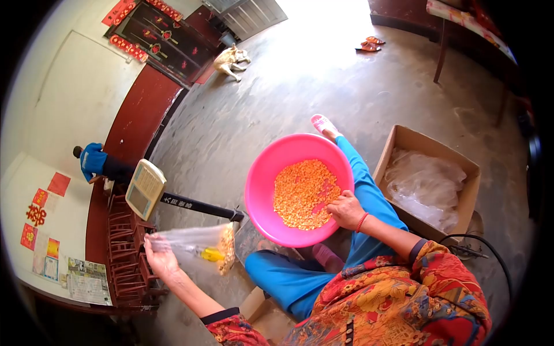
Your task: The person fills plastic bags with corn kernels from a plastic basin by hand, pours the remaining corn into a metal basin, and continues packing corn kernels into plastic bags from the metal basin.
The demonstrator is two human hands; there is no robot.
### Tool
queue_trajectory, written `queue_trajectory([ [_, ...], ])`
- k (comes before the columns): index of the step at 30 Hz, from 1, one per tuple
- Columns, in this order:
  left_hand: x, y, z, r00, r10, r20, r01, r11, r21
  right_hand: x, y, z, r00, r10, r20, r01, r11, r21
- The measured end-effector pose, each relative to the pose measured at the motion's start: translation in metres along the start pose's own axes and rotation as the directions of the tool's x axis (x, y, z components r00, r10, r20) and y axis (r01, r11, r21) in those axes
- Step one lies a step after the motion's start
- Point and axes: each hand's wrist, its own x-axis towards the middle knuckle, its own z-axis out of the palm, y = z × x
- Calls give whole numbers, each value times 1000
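Left hand (pixel 164 262): grip grasps clear, part-filled plastic bag (pixel 196 242). Right hand (pixel 348 211): reaches corn kernels (pixel 303 190) in pink basin (pixel 261 173); whether grip holds any, cannot tell.

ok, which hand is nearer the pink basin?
Right. The right hand reaches over the rim of the pink basin to the corn kernels; the left hand is left of the basin, gripping a clear plastic bag.

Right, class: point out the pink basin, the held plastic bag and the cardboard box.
Pink basin (pixel 297 148), head view: inner wall.
Held plastic bag (pixel 195 243), head view: clear side.
Cardboard box (pixel 466 197), head view: inner wall.
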Motion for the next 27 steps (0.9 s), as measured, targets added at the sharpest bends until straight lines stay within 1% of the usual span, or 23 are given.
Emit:
queue_trajectory([
  [3, 1, -1, 51, 997, -10, 77, 14, 999, -40, 0, 1, 2, 1000, -6, -27, 6, 1000, 2],
  [5, 6, -11, 65, 990, -20, 138, 35, 993, -110, 1, 1, 0, 1000, -3, -21, 2, 1000, -6],
  [7, 5, -28, 87, 989, -2, 147, 15, 996, -89, 1, 1, -1, 1000, 1, -15, -1, 1000, 18],
  [10, -2, -62, 114, 993, -15, 114, 26, 995, -96, 0, 2, 0, 1000, 5, -21, -5, 1000, 27],
  [13, -20, -97, 134, 984, -79, 158, 80, 997, -1, 2, 0, -3, 1000, 11, -10, -10, 1000, 27],
  [15, -34, -119, 138, 964, -180, 193, 178, 984, 27, 2, 1, -2, 1000, 2, -16, -1, 1000, 13],
  [17, -46, -139, 142, 958, -247, 144, 238, 968, 76, 2, 0, -5, 1000, 14, 13, -14, 999, 30],
  [19, -61, -159, 149, 947, -272, 170, 243, 954, 174, 3, -1, -6, 999, 19, 44, -21, 999, 47],
  [21, -64, -185, 128, 854, -450, 261, 380, 882, 280, 6, -3, -6, 996, 64, 57, -67, 997, 45],
  [22, -73, -193, 125, 811, -508, 291, 393, 841, 373, 12, -8, -14, 981, 142, 129, -157, 981, 112],
  [23, -81, -197, 123, 779, -564, 274, 410, 789, 457, 19, -11, -13, 980, 137, 142, -154, 981, 117],
  [24, -89, -200, 121, 769, -583, 262, 437, 778, 452, 27, -13, -10, 983, 183, 20, -181, 934, 307],
  [25, -97, -200, 120, 758, -602, 249, 463, 766, 446, 36, -17, -9, 964, 251, -89, -178, 854, 488],
  [26, -105, -200, 120, 762, -604, 232, 470, 763, 443, 46, -23, -10, 966, 247, -73, -180, 851, 494],
  [27, -113, -198, 122, 740, -625, 249, 486, 753, 444, 59, -32, -16, 971, 203, -129, -114, 861, 496],
])
